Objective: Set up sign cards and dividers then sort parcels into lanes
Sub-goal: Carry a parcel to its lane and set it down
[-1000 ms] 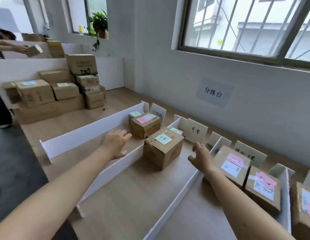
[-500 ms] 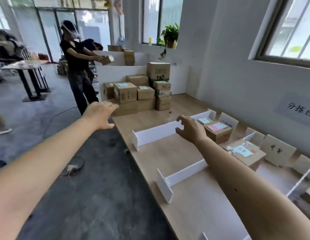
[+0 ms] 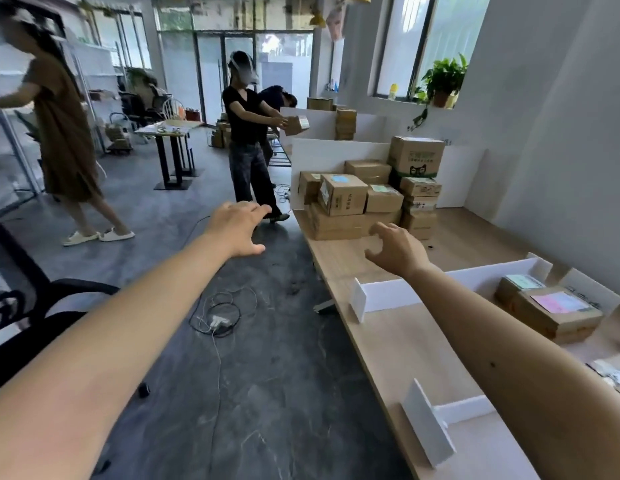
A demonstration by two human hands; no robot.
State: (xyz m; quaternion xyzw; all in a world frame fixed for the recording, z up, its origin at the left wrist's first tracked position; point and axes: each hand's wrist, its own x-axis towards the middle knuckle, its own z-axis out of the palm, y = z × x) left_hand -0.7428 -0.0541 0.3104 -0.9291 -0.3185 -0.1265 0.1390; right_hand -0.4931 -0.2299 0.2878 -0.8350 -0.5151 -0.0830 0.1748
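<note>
Fingers (image 3: 262, 210) of the left hand (image 3: 237, 230): we see them straight and spread, holding nothing, out over the floor (image 3: 267, 375)
Fingers (image 3: 379, 230) of the right hand (image 3: 400, 252): loosely curled, holding nothing, above the worktop (image 3: 405, 348)
Parcel stack (image 3: 350, 202): at the worktop's far end, just beyond our right hand
White divider (image 3: 388, 296): upright, passing under our right forearm
Second divider (image 3: 428, 422): nearer us
Sorted parcel (image 3: 551, 315): pink label up, in the lane behind the white divider

Grey marbled floor (image 3: 267, 393), white wall (image 3: 561, 116), daylit windows (image 3: 436, 39)
</note>
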